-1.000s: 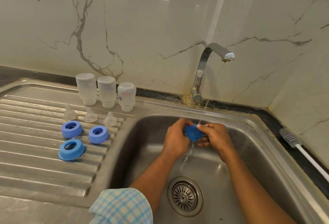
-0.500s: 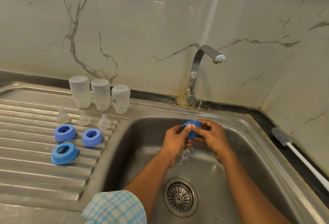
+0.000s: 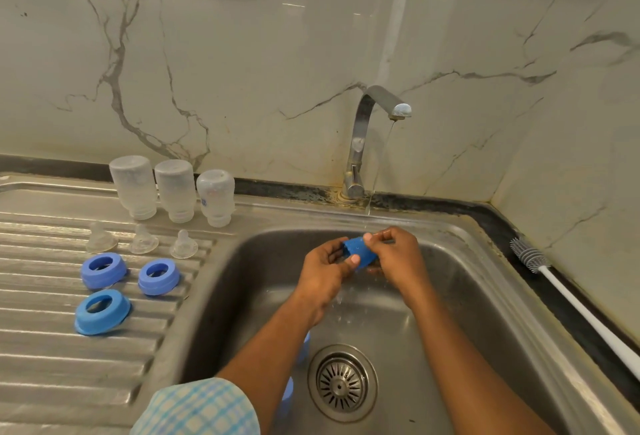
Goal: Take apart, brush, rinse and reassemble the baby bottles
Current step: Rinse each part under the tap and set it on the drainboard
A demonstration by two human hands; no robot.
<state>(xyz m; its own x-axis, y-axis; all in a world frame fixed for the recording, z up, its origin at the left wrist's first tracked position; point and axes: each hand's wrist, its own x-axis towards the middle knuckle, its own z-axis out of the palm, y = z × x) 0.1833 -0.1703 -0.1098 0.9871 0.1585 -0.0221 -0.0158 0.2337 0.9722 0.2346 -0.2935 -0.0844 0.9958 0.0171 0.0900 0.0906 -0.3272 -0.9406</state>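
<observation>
While the tap [image 3: 372, 112] runs, drainboard [image 3: 41, 358]: it lies to the far left of both hands and carries the parts set aside.
bottles [image 3: 175, 191]: three, clear, standing upside down in a row at the back of the drainboard.
nipples [image 3: 143, 240]: three, clear, in a row just in front of the bottles.
rings [image 3: 158, 276]: three, blue; two side by side, and one alone nearer to the person.
blue pieces [image 3: 304, 348]: two, I judge, low in the sink [image 3: 460, 296], mostly hidden under the left arm [image 3: 277, 341]; I cannot tell what they are.
left hand [image 3: 323, 275]: fingers curled round the left side of the cap, thumb laid on it.
cap [image 3: 358, 251]: one, blue, held over the sink between the two hands, where the water [image 3: 379, 164] falls; its long axis goes about from hand to hand.
right hand [image 3: 398, 258]: fingertips pinch the right side of the cap.
next move, a judgement: the cap goes left to the drainboard, and the left hand is the nearer one.
brush [image 3: 530, 256]: one, on the counter right of the sink, well apart from the hands.
</observation>
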